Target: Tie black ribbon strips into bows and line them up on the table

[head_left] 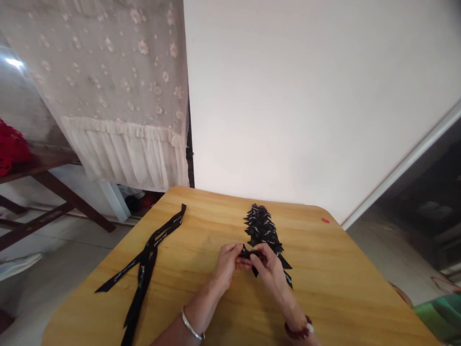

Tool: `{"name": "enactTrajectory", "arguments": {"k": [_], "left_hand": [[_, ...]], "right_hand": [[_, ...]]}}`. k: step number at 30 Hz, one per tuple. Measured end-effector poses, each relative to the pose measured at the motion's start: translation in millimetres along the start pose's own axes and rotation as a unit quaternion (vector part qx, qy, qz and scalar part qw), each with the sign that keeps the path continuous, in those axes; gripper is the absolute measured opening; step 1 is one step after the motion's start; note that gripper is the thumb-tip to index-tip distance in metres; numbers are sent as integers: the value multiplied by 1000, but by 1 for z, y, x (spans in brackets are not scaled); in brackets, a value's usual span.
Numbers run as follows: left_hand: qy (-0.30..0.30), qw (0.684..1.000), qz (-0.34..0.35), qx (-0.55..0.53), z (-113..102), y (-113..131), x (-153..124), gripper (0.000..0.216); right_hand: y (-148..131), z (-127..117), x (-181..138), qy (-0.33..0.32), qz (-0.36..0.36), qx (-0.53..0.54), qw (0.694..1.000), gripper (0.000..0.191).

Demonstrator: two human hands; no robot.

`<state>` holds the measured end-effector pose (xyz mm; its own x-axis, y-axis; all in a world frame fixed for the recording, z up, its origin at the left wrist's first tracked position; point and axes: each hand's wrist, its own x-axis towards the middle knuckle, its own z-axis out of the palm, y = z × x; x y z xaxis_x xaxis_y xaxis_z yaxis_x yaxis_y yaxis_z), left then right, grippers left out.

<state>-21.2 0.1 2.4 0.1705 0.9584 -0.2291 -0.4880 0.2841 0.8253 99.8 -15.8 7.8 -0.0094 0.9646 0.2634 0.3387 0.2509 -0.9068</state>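
Note:
Between my two hands is a black ribbon bow point(245, 252) with white lettering, held just above the table. My left hand point(229, 262) pinches its left side between thumb and fingers. On the other side, my right hand point(268, 264) has its fingers closed on the bow and hides much of it. Ribbon ends hang below and beside the right hand. Right behind my hands lies a long row of black ribbon bows point(262, 223), packed closely and reaching toward the far edge. Several loose black ribbon strips point(146, 254) lie crossed at the left.
The wooden table point(324, 278) stands against a white wall panel point(306, 96). A small red piece point(325, 220) lies near its far right corner. A lace curtain point(126, 86) hangs at the back left, beside a dark wooden stand point(65, 192) with red fabric point(12, 146) on it.

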Motion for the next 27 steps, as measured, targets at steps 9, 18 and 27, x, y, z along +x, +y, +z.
{"name": "enactTrajectory", "arguments": {"k": [9, 18, 27], "left_hand": [[-36, 998, 18, 58, -2, -1, -1, 34], [-32, 997, 25, 59, -1, -1, -1, 34], [-26, 998, 30, 51, -1, 0, -3, 34]], "right_hand": [[-7, 0, -3, -57, -74, -45, 995, 26], [-3, 2, -1, -32, -126, -55, 990, 23], [-3, 2, -2, -34, -114, -65, 991, 17]]}}
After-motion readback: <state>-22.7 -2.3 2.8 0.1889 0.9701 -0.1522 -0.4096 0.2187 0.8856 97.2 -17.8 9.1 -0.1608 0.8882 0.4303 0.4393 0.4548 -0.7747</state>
